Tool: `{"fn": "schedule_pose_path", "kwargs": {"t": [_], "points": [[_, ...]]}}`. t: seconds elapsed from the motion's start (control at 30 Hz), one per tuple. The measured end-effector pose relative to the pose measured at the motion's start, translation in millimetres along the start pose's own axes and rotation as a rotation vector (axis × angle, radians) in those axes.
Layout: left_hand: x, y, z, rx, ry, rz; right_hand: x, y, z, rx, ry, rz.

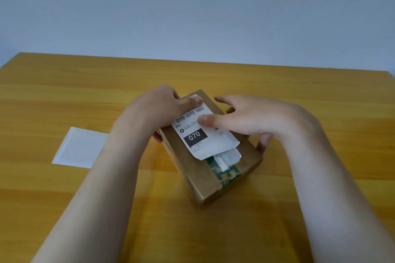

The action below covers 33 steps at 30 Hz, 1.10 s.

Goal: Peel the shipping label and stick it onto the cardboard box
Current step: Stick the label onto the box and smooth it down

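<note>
Where hands (159, 105) (250, 118) press, box (198, 179) label (195, 134) "070-070-A80", fine print perhaps Chinese.

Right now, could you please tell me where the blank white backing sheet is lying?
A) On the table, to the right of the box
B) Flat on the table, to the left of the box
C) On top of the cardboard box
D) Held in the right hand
B: the backing sheet lies flat on the table, left of the cardboard box, while the shipping label sits on the box top.
</note>
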State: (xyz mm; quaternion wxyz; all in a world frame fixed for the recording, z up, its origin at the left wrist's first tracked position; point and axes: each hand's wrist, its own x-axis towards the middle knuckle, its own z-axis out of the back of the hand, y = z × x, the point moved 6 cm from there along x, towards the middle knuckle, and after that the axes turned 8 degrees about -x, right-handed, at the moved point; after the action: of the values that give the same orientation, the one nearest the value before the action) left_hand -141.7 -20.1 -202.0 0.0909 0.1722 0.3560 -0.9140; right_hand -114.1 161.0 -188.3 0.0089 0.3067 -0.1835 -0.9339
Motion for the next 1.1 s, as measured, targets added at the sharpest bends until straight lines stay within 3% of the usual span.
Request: {"fn": "schedule_pose_path", "kwargs": {"t": [0.57,0.7,0.9,1.1], "points": [[0,-1,-2,-0.036,-0.008,0.037,-3,-2,-14,0.089,0.159,-0.064],[1,-1,3,-0.023,-0.068,0.022,3,-3,-8,0.146,0.064,-0.047],[2,3,12,0.025,-0.193,0.015,11,-7,14,0.111,-0.233,0.007],[1,1,13,0.082,-0.226,-0.023,16,-4,23,0.181,-0.368,0.128]]}}
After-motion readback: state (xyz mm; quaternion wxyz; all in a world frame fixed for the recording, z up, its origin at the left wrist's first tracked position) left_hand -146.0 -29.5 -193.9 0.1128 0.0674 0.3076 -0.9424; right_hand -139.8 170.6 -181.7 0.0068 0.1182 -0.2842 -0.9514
